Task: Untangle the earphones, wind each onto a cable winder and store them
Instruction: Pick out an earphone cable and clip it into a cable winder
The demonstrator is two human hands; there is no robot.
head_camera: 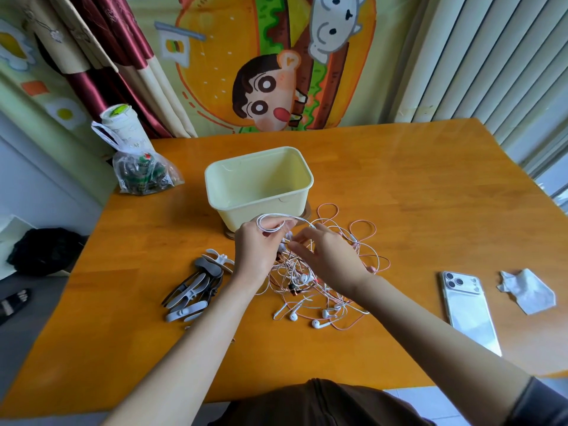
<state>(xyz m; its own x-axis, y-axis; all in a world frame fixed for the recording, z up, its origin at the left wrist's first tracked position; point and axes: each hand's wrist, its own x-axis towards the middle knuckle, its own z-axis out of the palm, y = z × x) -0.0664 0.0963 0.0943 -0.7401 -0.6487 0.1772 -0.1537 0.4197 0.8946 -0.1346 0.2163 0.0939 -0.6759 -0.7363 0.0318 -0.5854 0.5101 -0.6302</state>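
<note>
We see an orange-brown wooden table (399, 186), a pale yellow tub (261, 207), white and pink earphones (322, 290), grey, black and white cable winders (196, 290), and a white phone (467, 305).

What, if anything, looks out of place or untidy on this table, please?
The earphones lie in one knotted heap of white and pink cables before the yellow box, which is the job itself. Otherwise only a crumpled paper right of the phone looks stray.

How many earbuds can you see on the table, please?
4 earbuds show clearly: three along the near edge of the tangle, one in its middle. Others may be hidden within it.
</note>
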